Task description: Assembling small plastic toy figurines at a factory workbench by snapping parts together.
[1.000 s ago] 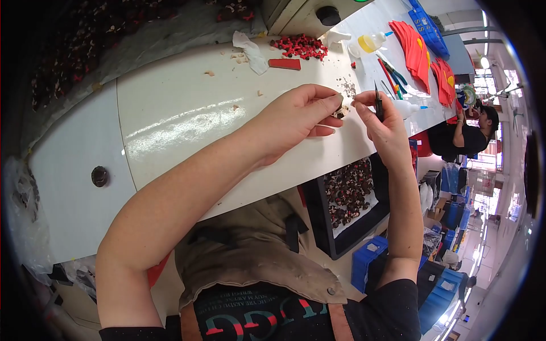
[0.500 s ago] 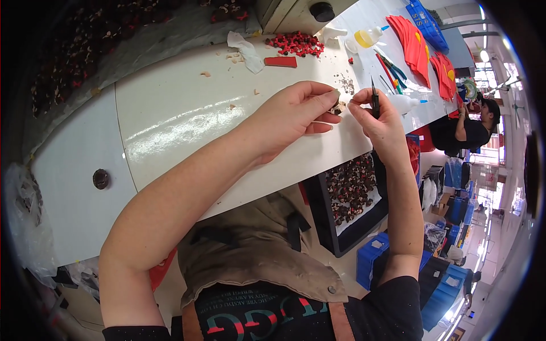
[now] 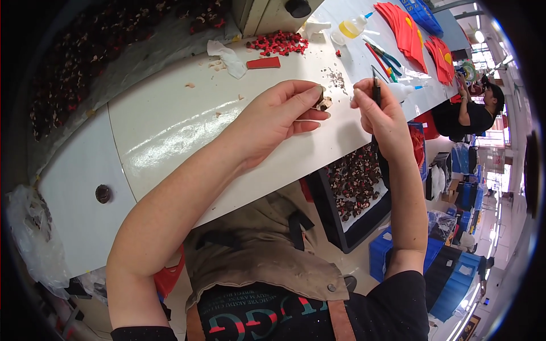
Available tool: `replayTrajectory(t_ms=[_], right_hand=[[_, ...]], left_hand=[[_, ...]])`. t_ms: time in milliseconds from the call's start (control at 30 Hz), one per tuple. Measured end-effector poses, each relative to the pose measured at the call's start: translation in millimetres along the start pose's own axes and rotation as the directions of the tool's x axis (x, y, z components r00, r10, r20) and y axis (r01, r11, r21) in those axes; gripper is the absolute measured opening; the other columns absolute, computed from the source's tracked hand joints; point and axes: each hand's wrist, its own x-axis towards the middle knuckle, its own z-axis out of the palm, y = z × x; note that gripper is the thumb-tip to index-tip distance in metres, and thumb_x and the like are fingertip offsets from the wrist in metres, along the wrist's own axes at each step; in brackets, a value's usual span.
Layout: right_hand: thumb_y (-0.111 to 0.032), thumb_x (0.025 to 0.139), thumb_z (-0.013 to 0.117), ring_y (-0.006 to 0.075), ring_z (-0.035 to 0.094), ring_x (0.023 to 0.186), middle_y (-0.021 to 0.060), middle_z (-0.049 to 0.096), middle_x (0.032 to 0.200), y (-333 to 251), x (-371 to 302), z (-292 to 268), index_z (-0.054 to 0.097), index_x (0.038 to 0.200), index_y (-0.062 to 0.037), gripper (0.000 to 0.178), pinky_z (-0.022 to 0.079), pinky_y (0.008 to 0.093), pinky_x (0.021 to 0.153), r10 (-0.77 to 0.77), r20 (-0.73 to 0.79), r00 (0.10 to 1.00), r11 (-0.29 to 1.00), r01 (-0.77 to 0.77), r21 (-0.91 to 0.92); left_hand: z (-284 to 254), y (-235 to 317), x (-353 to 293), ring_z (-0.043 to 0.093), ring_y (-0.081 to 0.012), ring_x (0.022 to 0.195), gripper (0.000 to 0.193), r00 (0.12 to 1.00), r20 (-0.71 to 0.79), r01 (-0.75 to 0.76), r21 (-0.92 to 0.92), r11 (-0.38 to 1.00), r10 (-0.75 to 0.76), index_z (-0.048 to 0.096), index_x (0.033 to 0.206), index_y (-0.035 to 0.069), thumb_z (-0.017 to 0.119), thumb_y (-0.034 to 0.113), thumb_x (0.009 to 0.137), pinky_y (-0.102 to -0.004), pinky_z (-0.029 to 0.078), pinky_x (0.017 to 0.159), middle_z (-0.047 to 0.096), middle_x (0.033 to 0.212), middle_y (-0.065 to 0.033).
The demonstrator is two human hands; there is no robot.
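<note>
My left hand is closed, thumb and fingers pinching a small dark brown and cream piece above the white table. Its underside is hidden by my fingers. To its right, my right hand is closed around a slim black-handled tool with a thin pointed metal tip. That tip points away from me, and the tool's exact kind is not clear. A gap separates the right fingertips from the piece. Small dark crumbs lie on the table beyond the hands.
A red bits pile, a red block and a crumpled tissue lie at the back. Pliers, bottles and red cloths are farther right. A black tray of dark pieces stands below the table edge.
My right hand has drawn away to the right from the piece, widening the gap. My left hand still pinches it. The whole view has shifted slightly.
</note>
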Motion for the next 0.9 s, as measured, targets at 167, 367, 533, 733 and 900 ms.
replayTrajectory(t_ms=[167, 367, 533, 733, 900], right_hand=[[-0.021, 0.099, 0.047, 0.0003, 0.036, 0.056, -0.0028, 0.05, 0.079, 4, -5, -10, 0.052, 0.113, -0.005, 0.022, 0.027, 0.0164, 0.047, 0.048, 0.011, 0.999, 0.995, -0.048, 0.084], [-0.025, 0.101, 0.042, 0.0017, 0.036, 0.057, -0.0046, 0.043, 0.072, -10, -18, -14, 0.055, 0.11, -0.0058, 0.025, 0.029, 0.0159, 0.051, -0.088, 0.156, 0.984, 0.973, 0.118, -0.196], [-0.025, 0.1, 0.043, 0.0035, 0.039, 0.062, -0.0037, 0.042, 0.071, -19, -26, -7, 0.054, 0.101, -0.0047, 0.023, 0.034, 0.0183, 0.056, -0.085, 0.124, 0.989, 0.965, 0.113, -0.238], [-0.024, 0.099, 0.047, 0.0095, 0.044, 0.067, 0.0016, 0.049, 0.074, -22, -25, -1, 0.053, 0.096, -0.0029, 0.022, 0.039, 0.0231, 0.062, -0.079, 0.218, 0.973, 0.903, 0.162, -0.397], [-0.02, 0.097, 0.05, 0.0182, 0.05, 0.072, 0.0102, 0.055, 0.08, -21, -22, 6, 0.053, 0.1, -0.0002, 0.02, 0.043, 0.0299, 0.069, -0.066, 0.244, 0.967, 0.841, 0.186, -0.509]], left_hand=[[12, 3, 7, 0.058, -0.012, 0.098, 0.042, 1.0, -0.001, 0.002, 0.015, 1.0, -0.002, 0.049, 0.123, 0.0, 0.054, 0.031, 0.096, -0.0222, 0.049, 0.082, 0.056, 0.112, -0.0058], [20, 4, 8, 0.058, -0.0115, 0.099, 0.041, 1.0, 0.008, -0.023, 0.077, 0.997, 0.023, 0.049, 0.123, 0.0, 0.053, 0.031, 0.096, -0.0222, 0.049, 0.082, 0.056, 0.112, -0.0057], [18, 5, 8, 0.058, -0.0125, 0.101, 0.039, 1.0, 0.018, 0.002, 0.089, 0.996, -0.004, 0.049, 0.125, 0.003, 0.053, 0.029, 0.096, -0.0224, 0.048, 0.084, 0.056, 0.114, -0.0038], [15, 4, 6, 0.058, -0.0088, 0.095, 0.041, 1.0, 0.027, -0.01, 0.102, 0.995, 0.008, 0.052, 0.121, 0.0, 0.052, 0.033, 0.096, -0.0213, 0.049, 0.081, 0.058, 0.107, -0.005], [10, 2, 4, 0.059, -0.0082, 0.092, 0.04, 0.999, 0.033, -0.015, 0.116, 0.993, 0.011, 0.053, 0.119, 0.0, 0.052, 0.033, 0.096, -0.0212, 0.049, 0.081, 0.059, 0.104, -0.0049]])
